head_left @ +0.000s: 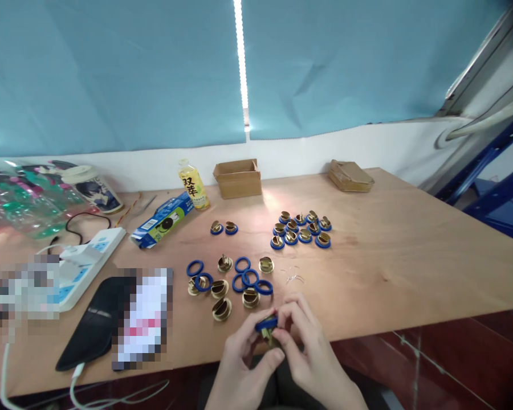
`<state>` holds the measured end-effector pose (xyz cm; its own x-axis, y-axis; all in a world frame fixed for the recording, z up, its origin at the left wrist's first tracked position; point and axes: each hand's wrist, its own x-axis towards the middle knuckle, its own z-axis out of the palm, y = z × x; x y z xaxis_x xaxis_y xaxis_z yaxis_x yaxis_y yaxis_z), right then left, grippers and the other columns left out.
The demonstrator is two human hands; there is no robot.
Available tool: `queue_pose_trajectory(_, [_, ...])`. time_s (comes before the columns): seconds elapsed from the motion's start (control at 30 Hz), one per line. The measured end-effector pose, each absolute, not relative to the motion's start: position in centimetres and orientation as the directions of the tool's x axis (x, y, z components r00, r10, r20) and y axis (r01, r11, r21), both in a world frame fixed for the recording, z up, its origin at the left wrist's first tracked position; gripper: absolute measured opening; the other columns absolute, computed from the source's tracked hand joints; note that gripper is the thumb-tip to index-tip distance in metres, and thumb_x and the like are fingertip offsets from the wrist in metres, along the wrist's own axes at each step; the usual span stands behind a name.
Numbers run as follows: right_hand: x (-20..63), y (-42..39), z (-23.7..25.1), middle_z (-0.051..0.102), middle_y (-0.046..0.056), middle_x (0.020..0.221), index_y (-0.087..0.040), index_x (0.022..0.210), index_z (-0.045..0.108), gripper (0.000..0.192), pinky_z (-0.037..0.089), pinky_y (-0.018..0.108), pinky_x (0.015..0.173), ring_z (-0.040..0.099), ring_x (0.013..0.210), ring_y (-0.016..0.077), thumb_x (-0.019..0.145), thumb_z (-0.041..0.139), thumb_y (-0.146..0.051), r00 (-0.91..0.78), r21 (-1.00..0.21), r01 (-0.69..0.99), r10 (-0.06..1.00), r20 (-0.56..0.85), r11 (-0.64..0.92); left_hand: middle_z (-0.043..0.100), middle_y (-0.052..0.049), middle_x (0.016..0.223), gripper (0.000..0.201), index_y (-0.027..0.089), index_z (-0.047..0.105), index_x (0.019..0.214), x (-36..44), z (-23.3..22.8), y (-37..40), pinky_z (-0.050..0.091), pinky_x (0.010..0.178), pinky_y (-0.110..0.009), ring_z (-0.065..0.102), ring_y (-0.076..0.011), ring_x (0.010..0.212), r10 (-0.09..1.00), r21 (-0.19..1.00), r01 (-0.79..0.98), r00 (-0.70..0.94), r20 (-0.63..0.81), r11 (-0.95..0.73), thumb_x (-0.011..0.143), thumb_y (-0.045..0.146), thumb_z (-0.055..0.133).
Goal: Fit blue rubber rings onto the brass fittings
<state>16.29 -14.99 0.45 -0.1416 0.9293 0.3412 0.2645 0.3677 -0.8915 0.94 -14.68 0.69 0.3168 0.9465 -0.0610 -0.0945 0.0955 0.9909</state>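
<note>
My left hand (243,359) and my right hand (308,341) meet at the table's near edge, together pinching a small brass fitting with a blue ring (267,326) on it. Just beyond them lie loose blue rings (244,277) and bare brass fittings (222,308) mixed together. Farther back right sits a cluster of several brass fittings with blue rings on them (301,229). Two more ringed fittings (223,228) lie at the middle back.
A wooden table (410,250) carries a black phone case (92,330), a white power strip (89,256), a blue carton (162,220), a yellow drink bottle (192,185), an open cardboard box (238,177) and a flat brown packet (350,175). Blue shelving (496,182) stands right.
</note>
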Motion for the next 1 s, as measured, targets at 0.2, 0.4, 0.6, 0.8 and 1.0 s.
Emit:
queue_pose_trajectory(0.2, [16.5,-15.1,0.2,0.050,0.002,0.097,-0.024,0.105,0.048,0.023,0.048,0.025,0.077,0.055,0.088,0.0163,0.092,0.044,-0.005,-0.079,-0.866,0.244,0.899,0.430,0.436,0.072,-0.008,0.117,0.041,0.025,0.067,0.121,1.2,2.1,-14.1,0.053,0.096,-0.032,0.069,-0.0245,0.105,0.944,0.999,0.036,0.331,0.001,-0.014,0.081,0.019,0.071])
queue_pose_trajectory(0.4, [16.9,-15.1,0.9,0.050,0.002,0.091,-0.023,0.099,0.049,0.017,0.047,0.026,0.074,0.055,0.083,0.0166,0.094,0.044,-0.008,-0.107,-0.871,0.278,0.914,0.392,0.406,0.073,-0.010,0.113,0.040,0.021,0.067,0.120,1.6,1.0,-14.7,0.054,0.093,-0.030,0.069,-0.0250,0.104,0.956,1.000,-0.002,0.290,0.031,-0.032,0.081,0.025,0.073])
queue_pose_trajectory(0.6, [16.1,-14.9,0.4,0.052,0.004,0.094,-0.022,0.101,0.047,0.019,0.048,0.029,0.077,0.056,0.087,0.0181,0.095,0.036,-0.008,-0.186,-0.867,0.334,0.928,0.323,0.369,0.072,-0.011,0.116,0.031,0.021,0.065,0.115,2.2,-0.3,-15.1,0.055,0.095,-0.030,0.069,-0.0255,0.108,0.994,0.996,-0.092,0.104,0.016,-0.006,0.086,0.031,0.069])
queue_pose_trajectory(0.8, [16.0,-14.9,-0.3,0.053,0.005,0.092,-0.022,0.099,0.049,0.018,0.049,0.030,0.076,0.056,0.084,0.0185,0.097,0.035,-0.010,-0.223,-0.855,0.338,0.916,0.332,0.392,0.072,-0.011,0.115,0.033,0.020,0.066,0.115,2.4,-1.0,-14.8,0.055,0.094,-0.029,0.069,-0.0255,0.109,1.000,1.000,-0.027,0.022,0.008,-0.008,0.086,0.036,0.068])
queue_pose_trajectory(1.0, [16.2,-15.9,-0.6,0.057,0.005,0.094,-0.023,0.106,0.053,0.017,0.050,0.027,0.075,0.059,0.086,0.0179,0.104,0.037,-0.027,-0.039,-0.950,0.193,0.969,0.242,0.245,0.074,-0.011,0.108,0.034,0.019,0.067,0.113,1.0,-0.7,-13.3,0.056,0.093,-0.034,0.071,-0.0266,0.103,0.998,1.000,0.001,0.047,-0.029,0.029,0.090,0.044,0.060])
